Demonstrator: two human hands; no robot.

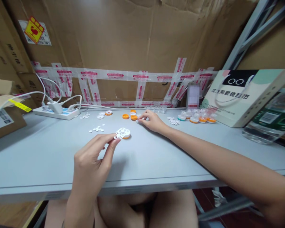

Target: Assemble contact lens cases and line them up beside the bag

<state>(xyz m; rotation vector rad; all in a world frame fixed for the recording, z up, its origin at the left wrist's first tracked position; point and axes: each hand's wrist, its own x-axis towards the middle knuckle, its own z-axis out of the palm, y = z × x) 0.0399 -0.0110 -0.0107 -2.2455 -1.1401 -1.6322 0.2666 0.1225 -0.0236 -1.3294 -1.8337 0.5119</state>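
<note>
My left hand (91, 161) pinches a flat white plastic piece with cut-outs (121, 132) between thumb and fingertips, above the front half of the table. Just behind that piece, a round orange-and-white part (126, 136) rests on the tabletop, partly covered. Farther back, my right hand (152, 121) is closed at the fingertips beside an orange ring (134, 117) and small white pieces (138, 115). What its fingertips hold, if anything, is too small to make out. Another orange ring (125, 116) lies to the left of these.
Loose white discs (97, 129) lie left of centre, with white rings (100, 117) behind. On the right are white bits (173, 121), clear-topped orange and teal parts (194, 119), a paper bag (235, 95) and a large bottle (268, 117). A power strip (66, 114) sits back left.
</note>
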